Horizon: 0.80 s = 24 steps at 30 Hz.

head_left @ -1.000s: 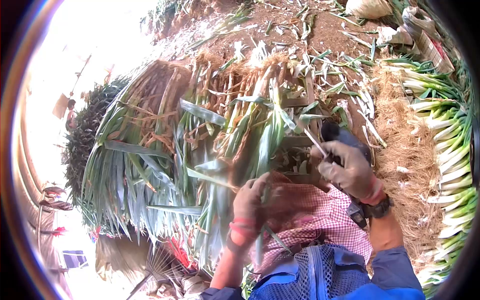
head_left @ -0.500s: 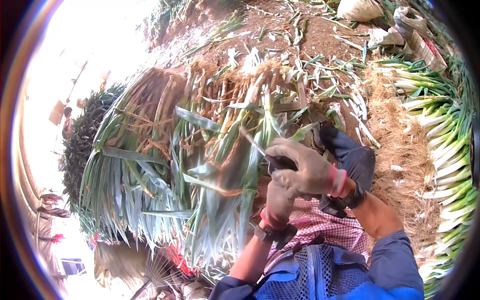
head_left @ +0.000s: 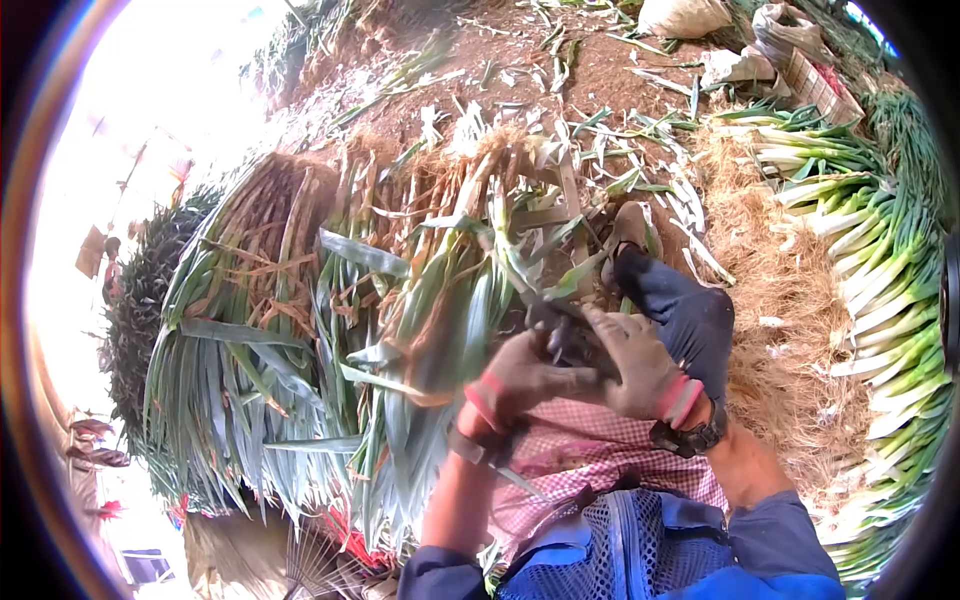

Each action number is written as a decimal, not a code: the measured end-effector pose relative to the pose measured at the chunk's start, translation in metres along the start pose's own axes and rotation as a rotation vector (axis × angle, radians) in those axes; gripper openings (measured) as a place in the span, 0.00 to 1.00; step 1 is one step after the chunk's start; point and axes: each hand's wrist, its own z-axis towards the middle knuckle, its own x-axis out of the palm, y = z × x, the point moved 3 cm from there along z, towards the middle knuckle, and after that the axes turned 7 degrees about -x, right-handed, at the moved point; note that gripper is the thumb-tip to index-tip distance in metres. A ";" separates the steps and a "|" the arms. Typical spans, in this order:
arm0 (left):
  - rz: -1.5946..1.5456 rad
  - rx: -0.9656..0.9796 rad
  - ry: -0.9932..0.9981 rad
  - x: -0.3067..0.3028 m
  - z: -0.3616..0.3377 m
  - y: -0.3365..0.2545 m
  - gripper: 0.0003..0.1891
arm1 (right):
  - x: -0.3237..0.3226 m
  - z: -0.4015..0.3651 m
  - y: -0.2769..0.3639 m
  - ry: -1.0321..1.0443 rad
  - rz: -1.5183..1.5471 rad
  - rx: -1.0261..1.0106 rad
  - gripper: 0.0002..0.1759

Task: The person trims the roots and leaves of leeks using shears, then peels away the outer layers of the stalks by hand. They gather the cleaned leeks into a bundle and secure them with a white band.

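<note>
Brown earth floor (head_left: 605,80) strewn with scraps; harsh white glare (head_left: 150,85) floods left side.

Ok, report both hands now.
Left hand: blurred; open, closed or holding cannot be told.
Right hand: fingers partly extended; whether it holds anything cannot be told.

The left hand (head_left: 522,378) is sliding out from beneath the right hand (head_left: 635,365), whose fingers are straightening, and a brown shoe (head_left: 634,232) is coming into sight!

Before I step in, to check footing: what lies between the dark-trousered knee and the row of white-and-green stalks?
In the head view, brown, root-like fibres lie between the knee and the white-and-green stalks.
</note>
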 end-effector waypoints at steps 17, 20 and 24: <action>0.790 -0.479 -0.644 -0.157 0.180 0.052 0.39 | 0.013 0.036 -0.083 0.326 0.104 0.355 0.50; 0.758 -0.458 -0.711 -0.151 0.169 0.066 0.37 | 0.029 0.035 -0.093 0.331 0.100 0.384 0.51; 0.884 -0.524 -0.744 -0.130 0.163 0.039 0.38 | 0.029 0.030 -0.079 0.203 0.072 0.317 0.52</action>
